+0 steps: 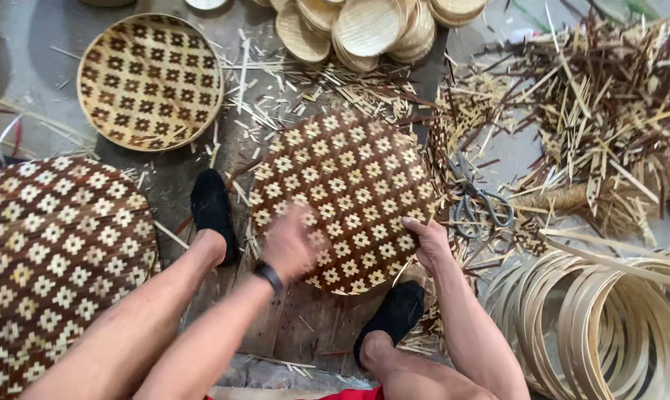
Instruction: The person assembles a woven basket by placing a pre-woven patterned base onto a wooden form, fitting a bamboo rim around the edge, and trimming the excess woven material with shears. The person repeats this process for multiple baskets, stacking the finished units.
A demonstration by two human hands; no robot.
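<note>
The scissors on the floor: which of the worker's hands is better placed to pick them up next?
Probably the right hand. It grips the woven tray's right edge, on the same side as the scissors. The left hand lies on the tray's face, farther away.

Left hand [289, 246] is motion-blurred; woven mat [53, 274] cut off by left edge.

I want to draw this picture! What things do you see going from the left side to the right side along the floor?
Big woven mat → left hand → round patterned tray → right hand → scissors → bamboo hoops.
</note>
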